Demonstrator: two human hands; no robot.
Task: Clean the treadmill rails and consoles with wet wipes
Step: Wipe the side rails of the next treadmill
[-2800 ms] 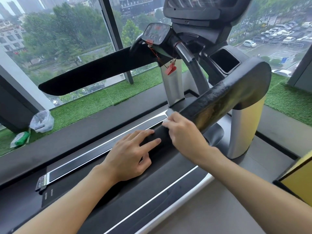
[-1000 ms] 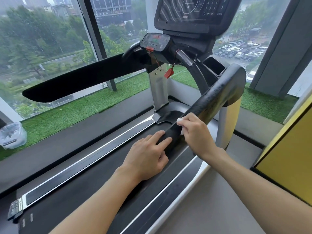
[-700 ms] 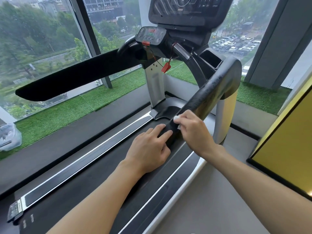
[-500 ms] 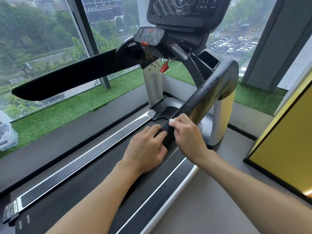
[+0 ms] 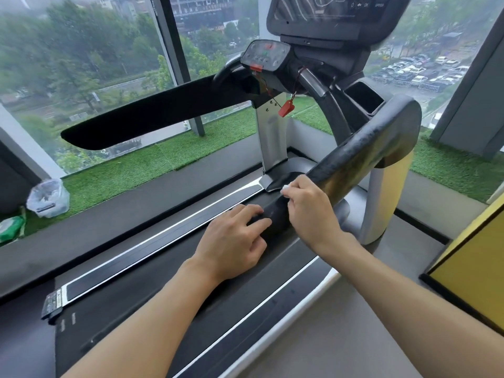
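Now the right hand (image 5: 311, 211) curls its fingers round a crumpled white wet wipe (image 5: 286, 188), of which only a small corner shows past the knuckles, and presses it on the near end of the glossy black padded right handrail (image 5: 362, 151), above the right edge of the dark treadmill deck (image 5: 152, 309). The left hand (image 5: 234, 238) lies just beside it with fingers loosely spread, their tips resting on the rail's near tip. The matching black left handrail (image 5: 152, 115) reaches out over the deck's left edge. At the deck's far end, a red safety clip (image 5: 286, 108) hangs on a cord below the small grey oval console (image 5: 266, 54). A clear plastic bag (image 5: 47, 197) and a green wipe packet (image 5: 11, 227) sit on the turf strip by the window.
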